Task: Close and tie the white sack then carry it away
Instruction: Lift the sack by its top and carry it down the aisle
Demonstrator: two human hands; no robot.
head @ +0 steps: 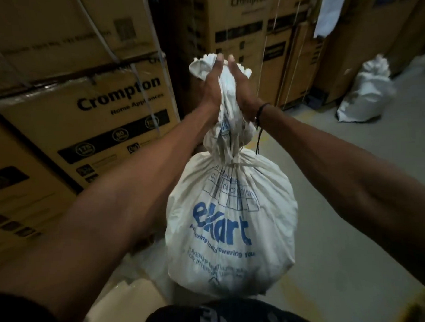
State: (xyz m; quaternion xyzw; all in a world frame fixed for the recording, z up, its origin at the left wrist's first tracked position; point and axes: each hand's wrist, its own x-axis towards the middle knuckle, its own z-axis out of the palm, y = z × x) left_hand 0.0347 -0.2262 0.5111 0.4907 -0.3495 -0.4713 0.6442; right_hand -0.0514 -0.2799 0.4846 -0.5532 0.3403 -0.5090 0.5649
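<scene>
2 hands, left hand (210, 88) and right hand (244, 87), fingers clamping 1 tied white sack (230, 220).

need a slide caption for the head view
Both hands clasp the tied white sack by its neck.

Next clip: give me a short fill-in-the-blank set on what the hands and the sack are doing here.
1. Both hands, left and right, grip the gathered ____ of the white sack.
2. The big blue word printed on the sack reads ____.
3. A thin tie already cinches the sack ____ the hands.
4. The cardboard boxes to the person's left carry the brand name ____.

Missing words: neck; ekart; below; Crompton
</scene>
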